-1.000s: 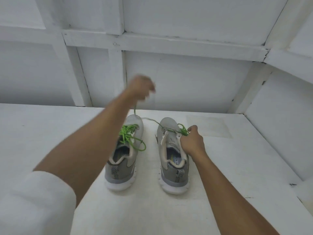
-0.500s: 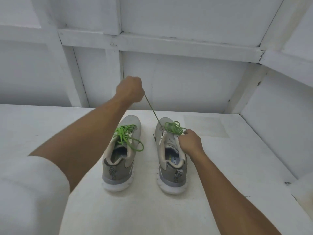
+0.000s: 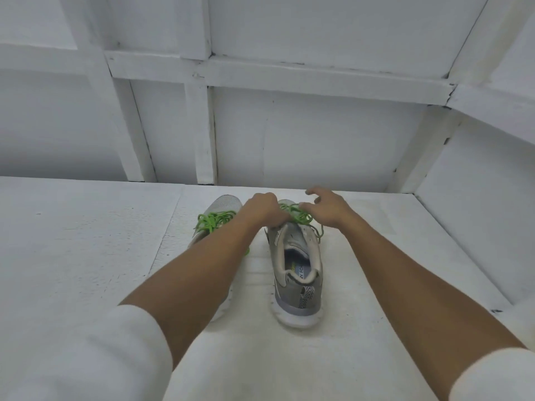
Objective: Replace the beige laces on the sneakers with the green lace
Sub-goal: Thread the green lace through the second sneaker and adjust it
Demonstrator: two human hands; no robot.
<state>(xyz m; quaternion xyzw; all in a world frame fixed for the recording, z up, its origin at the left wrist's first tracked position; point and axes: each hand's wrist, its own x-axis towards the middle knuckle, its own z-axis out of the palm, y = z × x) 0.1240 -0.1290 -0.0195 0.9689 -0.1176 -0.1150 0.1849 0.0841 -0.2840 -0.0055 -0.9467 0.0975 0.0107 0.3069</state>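
Two grey sneakers stand side by side on the white table [image 3: 86, 256], toes pointing away from me. The right sneaker [image 3: 298, 270] has a green lace [image 3: 301, 215] bunched over its tongue. My left hand [image 3: 263, 211] is curled at the left side of that lace and grips it. My right hand [image 3: 327, 208] pinches the lace from the right with thumb and forefinger, its other fingers spread above. The left sneaker [image 3: 223, 206] carries its own green lace [image 3: 212, 222] in a tied bunch; my left forearm hides its heel.
White panelled walls [image 3: 289, 140] close the table at the back and on the right. A small dark mark [image 3: 496, 311] lies near the right edge.
My left hand came down from high above the shoes, where it pulled the lace taut, to the right sneaker's tongue. My right hand shifted slightly up and spread its fingers.
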